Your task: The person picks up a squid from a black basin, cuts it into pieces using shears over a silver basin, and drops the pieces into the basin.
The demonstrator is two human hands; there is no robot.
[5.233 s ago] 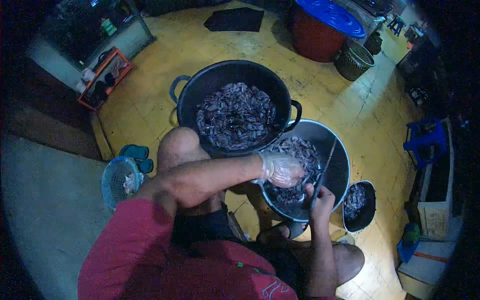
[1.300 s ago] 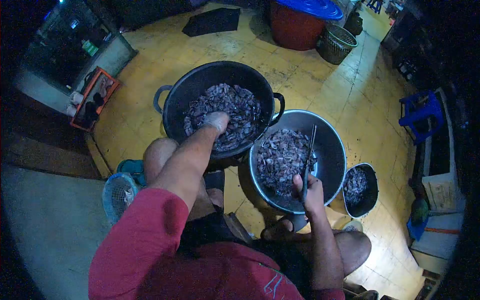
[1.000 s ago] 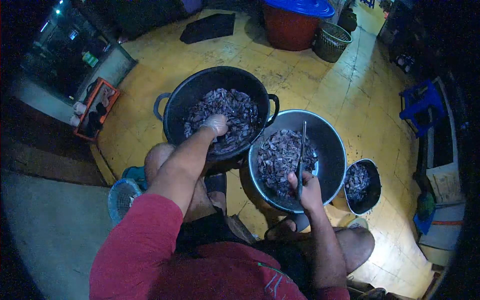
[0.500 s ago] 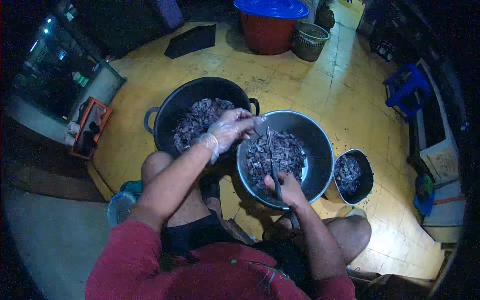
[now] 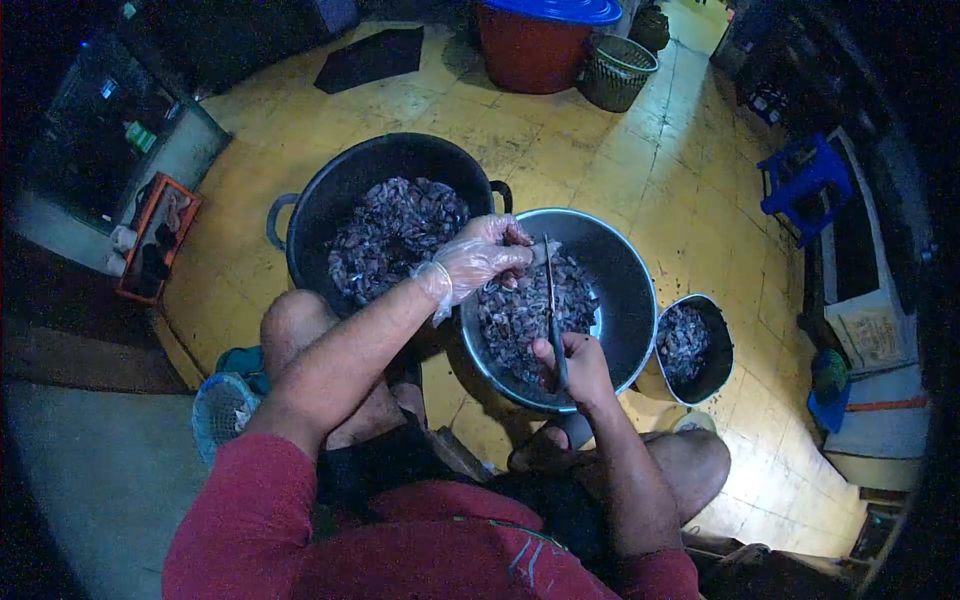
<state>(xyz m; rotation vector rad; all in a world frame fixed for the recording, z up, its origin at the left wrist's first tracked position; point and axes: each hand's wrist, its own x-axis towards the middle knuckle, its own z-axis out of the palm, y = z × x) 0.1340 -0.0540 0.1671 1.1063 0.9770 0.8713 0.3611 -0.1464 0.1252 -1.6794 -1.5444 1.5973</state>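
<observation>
My left hand (image 5: 478, 262), in a clear plastic glove, is closed on a small pale piece of squid (image 5: 540, 255) above the rim of the metal basin (image 5: 630, 300). My bare right hand (image 5: 583, 370) grips a pair of long, dark-handled scissors (image 5: 551, 295), blades pointing away from me, with the tip beside the left fingertips. Cut-up, greyish-purple squid (image 5: 525, 325) lies in the basin below. Left of it, a large black pot (image 5: 310, 210) with side handles holds more squid (image 5: 400, 215).
A smaller container (image 5: 722, 345) with similar pieces stands right of the basin. A red tub (image 5: 535, 50) with blue lid and a woven basket (image 5: 618, 75) are at the back. A blue stool (image 5: 808, 185) sits right, an orange crate (image 5: 150, 245) left, and a light-blue basket (image 5: 215, 420) by my knee.
The view has shifted slightly. My left hand has come nearer the scissors, and the pale piece now shows at the blade. Both hands keep their grip.
</observation>
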